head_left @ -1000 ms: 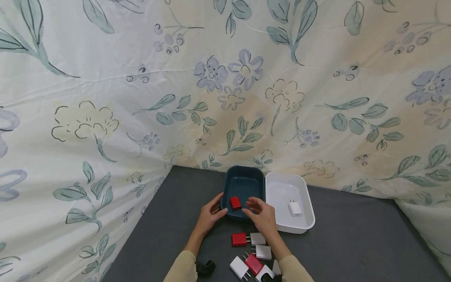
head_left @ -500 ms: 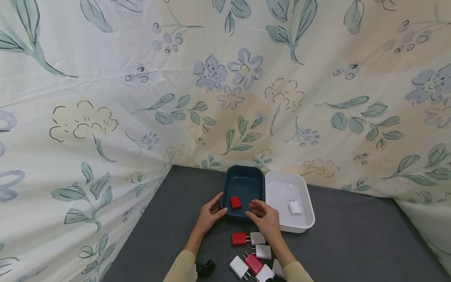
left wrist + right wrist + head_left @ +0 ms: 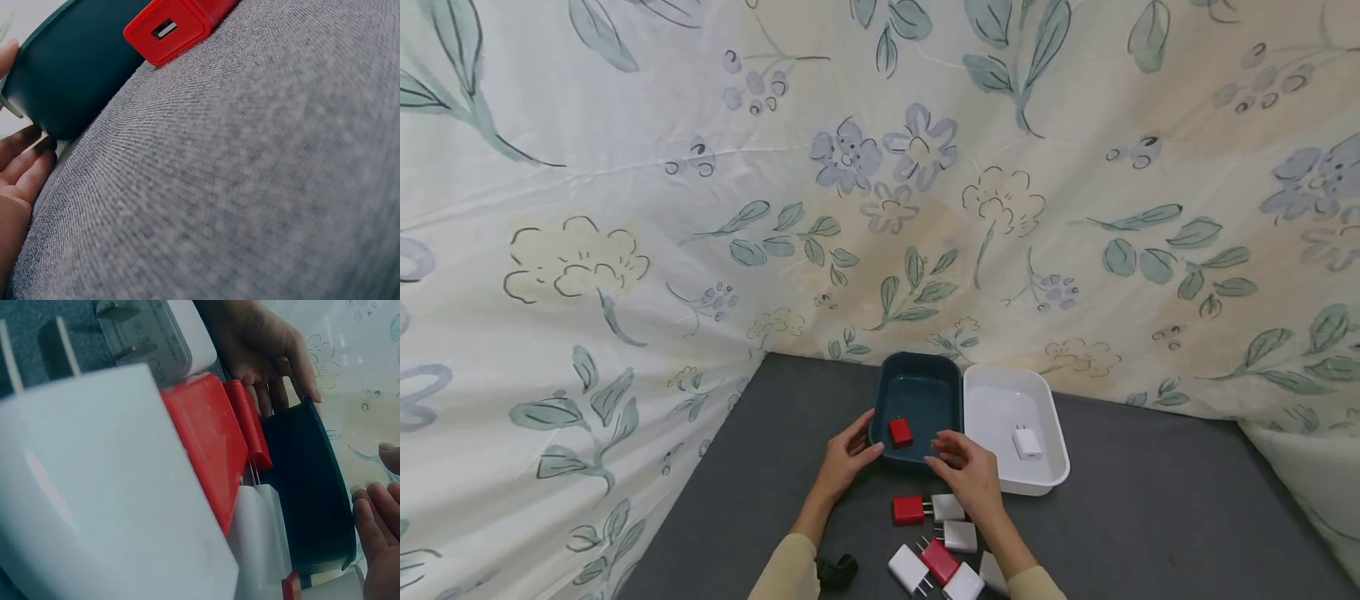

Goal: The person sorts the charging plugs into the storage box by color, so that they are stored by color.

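In the head view my left hand (image 3: pixel 844 462) rests against the near left corner of the dark teal bin (image 3: pixel 921 367). Its fingers are fairly straight and its thumb lies at the front. My right hand (image 3: pixel 973 475) is at the bin's near right corner, fingers loosely bent, with nothing held. A red charger plug (image 3: pixel 900 432) lies inside the teal bin, prongs pointing away. To the right, a white bin (image 3: pixel 1060 442) holds a white charger plug (image 3: pixel 1027 443). The left wrist view shows fingers (image 3: pixel 28 165) low against the teal wall.
Loose plugs lie in front of the bins, among them a red plug (image 3: pixel 907 510), a pinkish-red plug (image 3: pixel 939 562) and a white plug (image 3: pixel 909 569). A black curved thing (image 3: pixel 837 571) sits by the left forearm. Patterned cloth (image 3: pixel 850 275) hangs behind the dark table (image 3: pixel 1157 500).
My right hand has shifted slightly right and toward me, away from the red plug in the teal bin. The left hand and both bins have stayed in place.
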The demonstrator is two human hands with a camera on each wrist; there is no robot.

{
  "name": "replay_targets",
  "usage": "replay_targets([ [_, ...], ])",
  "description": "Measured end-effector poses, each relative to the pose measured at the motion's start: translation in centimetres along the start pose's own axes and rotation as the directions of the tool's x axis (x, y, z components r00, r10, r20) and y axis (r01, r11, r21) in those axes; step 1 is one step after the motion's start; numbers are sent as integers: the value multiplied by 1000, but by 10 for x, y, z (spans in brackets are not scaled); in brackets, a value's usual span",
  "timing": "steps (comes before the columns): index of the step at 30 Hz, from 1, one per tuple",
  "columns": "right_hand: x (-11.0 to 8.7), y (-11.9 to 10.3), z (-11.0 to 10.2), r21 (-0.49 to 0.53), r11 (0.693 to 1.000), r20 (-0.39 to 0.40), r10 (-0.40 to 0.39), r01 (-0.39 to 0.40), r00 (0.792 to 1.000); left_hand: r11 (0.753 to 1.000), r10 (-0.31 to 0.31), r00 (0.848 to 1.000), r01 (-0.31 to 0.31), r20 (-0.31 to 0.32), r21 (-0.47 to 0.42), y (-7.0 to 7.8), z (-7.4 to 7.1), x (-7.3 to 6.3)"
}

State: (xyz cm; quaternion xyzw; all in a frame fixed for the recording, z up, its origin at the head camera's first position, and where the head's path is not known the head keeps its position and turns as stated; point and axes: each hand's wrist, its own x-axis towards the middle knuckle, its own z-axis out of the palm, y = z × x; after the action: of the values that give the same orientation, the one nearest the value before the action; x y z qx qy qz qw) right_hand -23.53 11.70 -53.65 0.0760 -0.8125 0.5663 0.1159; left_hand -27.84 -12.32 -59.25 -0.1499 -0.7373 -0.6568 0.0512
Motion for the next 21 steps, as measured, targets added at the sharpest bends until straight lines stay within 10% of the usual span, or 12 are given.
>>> replay_targets([
  [12,-9,-1,-5,5,1000,6,29,-29,1000,1000,17,998,-18,55,19,34,-3,-6],
  [21,-13,0,-11,7,998,5,57,-57,998,1000,15,1000,-15,9,26,4,-1,-1],
])
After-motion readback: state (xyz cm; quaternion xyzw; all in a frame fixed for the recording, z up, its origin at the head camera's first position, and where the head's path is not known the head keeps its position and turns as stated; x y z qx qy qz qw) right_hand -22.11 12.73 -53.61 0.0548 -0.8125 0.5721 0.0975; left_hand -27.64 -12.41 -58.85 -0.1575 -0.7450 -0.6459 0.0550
